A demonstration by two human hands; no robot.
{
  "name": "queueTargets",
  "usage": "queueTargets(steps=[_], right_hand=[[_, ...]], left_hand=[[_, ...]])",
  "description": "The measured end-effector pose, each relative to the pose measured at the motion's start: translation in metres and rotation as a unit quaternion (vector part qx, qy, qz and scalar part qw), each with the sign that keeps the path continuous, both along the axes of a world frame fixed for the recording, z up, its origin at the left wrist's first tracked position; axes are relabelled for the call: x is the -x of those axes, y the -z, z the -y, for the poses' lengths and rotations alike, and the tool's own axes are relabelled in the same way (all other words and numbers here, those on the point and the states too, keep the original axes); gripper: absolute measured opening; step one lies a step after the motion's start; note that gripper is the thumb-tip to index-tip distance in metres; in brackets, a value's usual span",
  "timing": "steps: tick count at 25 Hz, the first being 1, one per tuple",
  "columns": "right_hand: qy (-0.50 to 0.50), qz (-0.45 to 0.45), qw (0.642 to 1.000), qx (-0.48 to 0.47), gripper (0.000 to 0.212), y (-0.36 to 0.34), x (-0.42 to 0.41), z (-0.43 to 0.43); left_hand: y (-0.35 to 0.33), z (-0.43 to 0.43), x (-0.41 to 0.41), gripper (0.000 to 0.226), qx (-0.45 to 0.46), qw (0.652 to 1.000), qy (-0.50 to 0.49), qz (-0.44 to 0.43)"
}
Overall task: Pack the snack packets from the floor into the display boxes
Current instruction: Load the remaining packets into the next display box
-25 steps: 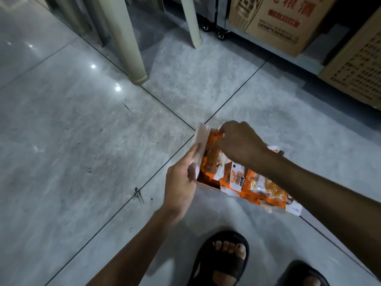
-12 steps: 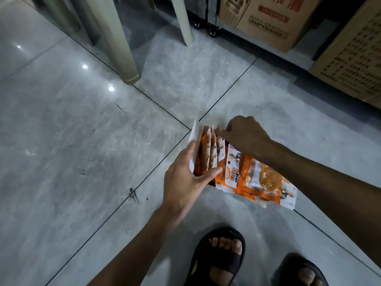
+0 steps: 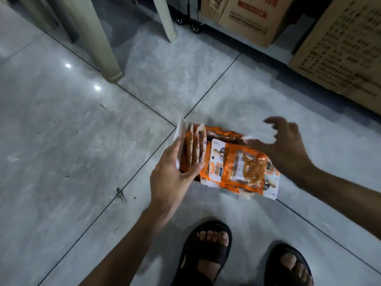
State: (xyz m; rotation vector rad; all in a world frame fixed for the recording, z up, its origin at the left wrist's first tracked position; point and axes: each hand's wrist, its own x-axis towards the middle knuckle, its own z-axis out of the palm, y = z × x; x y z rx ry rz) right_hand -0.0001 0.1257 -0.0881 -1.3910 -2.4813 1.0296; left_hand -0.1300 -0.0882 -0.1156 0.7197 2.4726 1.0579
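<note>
In the head view, the display box sat on the grey tiled floor, its long axis running from the upper left to the lower right, with its white end flap standing up at the left end. Orange snack packets filled it: a few stood on edge against the flap, and the rest lay flat toward the right end, their printed faces up and their long sides along the box.

The left hand was clamped on the box's left end, fingers on the flap's outer face and thumb pressed on the upright packets. The right hand hovered over the box's far right side, fingers spread and curled, gripping nothing; it was blurred.

The floor lay bare to the left. A table leg stood well apart at upper left, cardboard cartons lined the upper right, and 2 sandalled feet stood near the box's near side.
</note>
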Motion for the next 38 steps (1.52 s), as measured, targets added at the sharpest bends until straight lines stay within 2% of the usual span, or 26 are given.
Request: queueTargets(steps=[2, 3, 4, 6, 9, 14, 17, 20, 22, 25, 31, 34, 38], right_hand=[[0.050, 0.022, 0.991, 0.119, 0.090, 0.017, -0.040, 0.019], [0.049, 0.003, 0.987, 0.155, 0.094, 0.029, -0.047, 0.034], [0.034, -0.018, 0.988, 0.147, 0.093, 0.045, -0.047, 0.047], [-0.008, -0.028, 0.997, 0.066, 0.087, 0.070, -0.033, 0.068], [-0.008, 0.036, 0.999, 0.016, 0.088, 0.087, -0.019, 0.075], [-0.058, 0.049, 0.992, -0.100, 0.078, 0.090, -0.015, 0.080], [-0.080, 0.047, 0.991, -0.092, 0.084, 0.092, 0.004, 0.108], [-0.157, 0.051, 0.980, -0.114, 0.097, 0.096, -0.002, 0.115], [-0.189, 0.051, 0.972, -0.132, 0.094, 0.095, -0.001, 0.109], [-0.154, 0.026, 0.980, -0.124, 0.082, 0.088, 0.021, 0.104], [-0.022, 0.029, 0.999, -0.039, 0.076, 0.090, 0.051, 0.121], [-0.021, 0.049, 0.998, -0.036, 0.079, 0.088, 0.051, 0.118], [-0.080, -0.014, 0.996, -0.031, 0.081, 0.085, 0.030, 0.103]], left_hand=[[-0.003, 0.000, -0.003, 0.085, 0.012, 1.000, 0.008, -0.011], [-0.004, -0.002, -0.003, 0.087, 0.019, 1.000, 0.019, -0.014], [-0.004, -0.003, -0.004, 0.091, 0.026, 0.999, 0.030, -0.017], [-0.005, -0.005, -0.005, 0.095, 0.038, 0.999, 0.035, -0.016], [-0.005, -0.002, -0.004, 0.097, 0.034, 0.999, 0.016, -0.010], [-0.002, -0.002, -0.006, 0.098, 0.036, 0.999, 0.021, -0.019], [-0.001, 0.000, -0.003, 0.094, 0.030, 0.999, 0.012, -0.019], [0.003, 0.003, -0.002, 0.087, 0.022, 1.000, 0.001, -0.021], [0.003, 0.004, 0.000, 0.082, 0.021, 0.999, 0.008, -0.027], [0.002, 0.005, 0.003, 0.075, 0.021, 0.999, 0.012, -0.021], [-0.004, 0.003, 0.002, 0.075, 0.027, 0.998, 0.037, -0.032], [-0.005, 0.002, 0.001, 0.079, 0.049, 0.998, 0.039, -0.022], [-0.007, -0.001, -0.002, 0.072, 0.046, 0.998, 0.036, -0.011]])
